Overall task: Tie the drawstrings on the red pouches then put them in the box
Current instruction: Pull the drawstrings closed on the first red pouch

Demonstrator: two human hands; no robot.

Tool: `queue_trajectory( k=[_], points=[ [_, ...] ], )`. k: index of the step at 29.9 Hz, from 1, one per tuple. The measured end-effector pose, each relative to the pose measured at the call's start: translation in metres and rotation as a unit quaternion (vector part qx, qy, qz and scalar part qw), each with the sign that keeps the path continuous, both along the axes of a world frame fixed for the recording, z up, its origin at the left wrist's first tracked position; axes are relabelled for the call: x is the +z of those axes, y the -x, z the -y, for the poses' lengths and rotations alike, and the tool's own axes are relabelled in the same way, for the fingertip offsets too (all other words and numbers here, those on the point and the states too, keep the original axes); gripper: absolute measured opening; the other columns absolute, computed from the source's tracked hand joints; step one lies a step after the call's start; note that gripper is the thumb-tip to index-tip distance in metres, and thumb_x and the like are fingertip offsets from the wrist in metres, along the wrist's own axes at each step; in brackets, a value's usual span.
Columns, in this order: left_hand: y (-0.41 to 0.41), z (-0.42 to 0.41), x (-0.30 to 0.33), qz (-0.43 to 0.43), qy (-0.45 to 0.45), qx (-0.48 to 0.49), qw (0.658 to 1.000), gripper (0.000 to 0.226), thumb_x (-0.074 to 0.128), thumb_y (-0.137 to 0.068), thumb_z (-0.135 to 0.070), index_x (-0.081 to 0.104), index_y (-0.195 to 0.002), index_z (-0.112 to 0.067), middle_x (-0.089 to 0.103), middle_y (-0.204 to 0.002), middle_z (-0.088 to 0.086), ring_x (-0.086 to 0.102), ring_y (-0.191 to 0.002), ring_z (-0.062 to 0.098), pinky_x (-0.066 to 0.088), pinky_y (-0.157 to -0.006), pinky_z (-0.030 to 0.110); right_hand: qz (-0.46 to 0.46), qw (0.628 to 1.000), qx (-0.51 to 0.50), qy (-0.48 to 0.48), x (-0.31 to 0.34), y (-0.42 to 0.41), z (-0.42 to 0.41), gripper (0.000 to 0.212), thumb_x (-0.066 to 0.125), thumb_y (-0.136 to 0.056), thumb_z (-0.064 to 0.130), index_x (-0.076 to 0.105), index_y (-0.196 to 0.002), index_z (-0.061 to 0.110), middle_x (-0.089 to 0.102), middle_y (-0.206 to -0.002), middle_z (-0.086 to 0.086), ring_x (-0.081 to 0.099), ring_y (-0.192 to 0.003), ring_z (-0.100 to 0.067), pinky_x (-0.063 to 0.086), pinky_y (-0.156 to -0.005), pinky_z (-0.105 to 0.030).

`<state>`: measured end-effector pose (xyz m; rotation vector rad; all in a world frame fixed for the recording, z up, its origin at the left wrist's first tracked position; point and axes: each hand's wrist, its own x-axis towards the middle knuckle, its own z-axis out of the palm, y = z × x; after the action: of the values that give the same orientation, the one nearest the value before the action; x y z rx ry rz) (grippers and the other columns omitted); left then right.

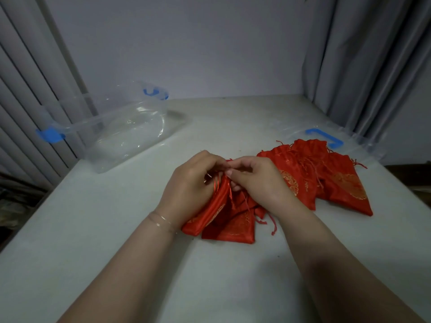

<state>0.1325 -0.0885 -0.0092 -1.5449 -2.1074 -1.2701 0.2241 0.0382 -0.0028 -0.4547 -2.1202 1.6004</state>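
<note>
1. Left hand (186, 180) and right hand (258, 180), fingers curled, both pinch the gathered neck of a red satin drawstring pouch with gold print (210, 213).
2. Held pouch lies on more pouches, right of the clear plastic box with blue latches (116, 134).
3. Pile of red pouches (331, 180) lies farther right of the box, on the white table (116, 229).

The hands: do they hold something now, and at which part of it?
Both the left hand and the right hand hold one red pouch at its gathered mouth, fingers pinching there; the drawstring itself is mostly hidden.
</note>
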Motion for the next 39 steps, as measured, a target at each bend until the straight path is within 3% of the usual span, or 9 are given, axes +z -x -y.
queue_trajectory(
  k=[7, 13, 17, 21, 26, 28, 33, 36, 39],
  points=[
    [0.000, -0.004, -0.003, -0.151, 0.018, 0.063, 0.986, 0.014, 0.064, -0.085, -0.013, 0.071, -0.094, -0.020, 0.063, -0.085, 0.000, 0.060, -0.063, 0.019, 0.048, -0.046, 0.035, 0.032, 0.996, 0.046, 0.071, -0.001, 0.000, -0.009, 0.017, 0.056, -0.089, -0.003, 0.067, -0.086, 0.010, 0.059, -0.051, 0.008, 0.054, -0.046, 0.001, 0.046, -0.050, -0.012],
    [0.003, -0.004, -0.004, -0.202, 0.028, 0.092, 0.975, 0.010, 0.064, -0.084, -0.017, 0.074, -0.084, -0.017, 0.065, -0.078, 0.001, 0.061, -0.063, 0.025, 0.045, -0.044, 0.034, 0.058, 0.992, 0.058, 0.100, 0.004, -0.002, -0.011, 0.011, 0.058, -0.088, -0.003, 0.063, -0.086, 0.007, 0.057, -0.064, -0.006, 0.057, -0.047, -0.002, 0.051, -0.052, -0.014],
    [0.006, -0.004, -0.002, -0.195, 0.056, 0.116, 0.972, 0.020, 0.056, -0.087, -0.026, 0.073, -0.080, -0.018, 0.063, -0.074, 0.001, 0.058, -0.067, 0.026, 0.045, -0.050, 0.033, 0.048, 0.998, -0.028, -0.042, 0.002, 0.000, -0.007, 0.012, 0.056, -0.086, 0.009, 0.058, -0.076, 0.016, 0.057, -0.064, 0.001, 0.056, -0.054, -0.008, 0.054, -0.055, -0.027],
    [0.007, -0.002, 0.001, -0.174, 0.088, 0.111, 0.974, 0.029, 0.044, -0.089, -0.030, 0.064, -0.076, -0.014, 0.057, -0.069, 0.002, 0.056, -0.066, 0.029, 0.042, -0.048, 0.034, 0.049, 0.972, -0.076, -0.217, -0.001, -0.001, -0.009, 0.006, 0.053, -0.086, 0.019, 0.050, -0.081, 0.021, 0.050, -0.055, 0.008, 0.047, -0.046, -0.007, 0.038, -0.047, -0.023],
    [0.006, -0.002, 0.004, -0.172, 0.109, 0.049, 0.978, 0.024, 0.043, -0.091, -0.028, 0.057, -0.077, -0.013, 0.053, -0.072, 0.000, 0.051, -0.068, 0.024, 0.041, -0.054, 0.034, 0.090, 0.929, -0.102, -0.343, -0.004, 0.001, -0.014, 0.006, 0.048, -0.090, 0.023, 0.048, -0.094, 0.018, 0.049, -0.071, 0.008, 0.051, -0.066, -0.016, 0.036, -0.054, -0.032],
    [0.006, 0.000, 0.003, -0.146, 0.104, 0.029, 0.983, 0.025, 0.042, -0.093, -0.032, 0.055, -0.079, -0.015, 0.050, -0.077, -0.003, 0.048, -0.072, 0.018, 0.041, -0.060, 0.033, 0.087, 0.945, -0.098, -0.300, -0.006, 0.003, -0.016, 0.002, 0.051, -0.089, 0.022, 0.050, -0.090, 0.020, 0.049, -0.071, 0.009, 0.049, -0.063, -0.011, 0.034, -0.053, -0.030],
    [-0.001, 0.001, 0.004, -0.144, 0.047, 0.002, 0.988, 0.023, 0.055, -0.091, -0.031, 0.063, -0.080, -0.012, 0.055, -0.093, 0.000, 0.048, -0.083, 0.017, 0.039, -0.071, 0.024, 0.039, 0.993, -0.054, 0.099, -0.002, 0.007, -0.013, 0.016, 0.051, -0.086, 0.011, 0.054, -0.072, 0.019, 0.048, -0.061, 0.005, 0.043, -0.055, -0.008, 0.034, -0.048, -0.018],
    [-0.003, -0.004, 0.004, -0.140, 0.011, -0.035, 0.989, 0.021, 0.060, -0.090, -0.027, 0.065, -0.077, -0.011, 0.064, -0.096, -0.001, 0.051, -0.085, 0.019, 0.040, -0.077, 0.024, 0.027, 0.996, 0.005, 0.086, -0.005, 0.008, -0.013, 0.022, 0.047, -0.090, 0.008, 0.055, -0.072, 0.019, 0.052, -0.064, 0.003, 0.047, -0.058, -0.008, 0.038, -0.055, -0.022],
    [-0.003, -0.003, 0.004, -0.014, -0.016, -0.068, 0.997, 0.023, 0.059, -0.088, -0.027, 0.066, -0.073, -0.012, 0.069, -0.093, -0.012, 0.054, -0.090, 0.018, 0.041, -0.083, 0.024, 0.047, 0.998, 0.029, -0.006, -0.007, 0.006, -0.014, 0.019, 0.048, -0.093, 0.009, 0.053, -0.081, 0.022, 0.050, -0.061, 0.002, 0.042, -0.050, -0.006, 0.032, -0.049, -0.023]
  ],
)
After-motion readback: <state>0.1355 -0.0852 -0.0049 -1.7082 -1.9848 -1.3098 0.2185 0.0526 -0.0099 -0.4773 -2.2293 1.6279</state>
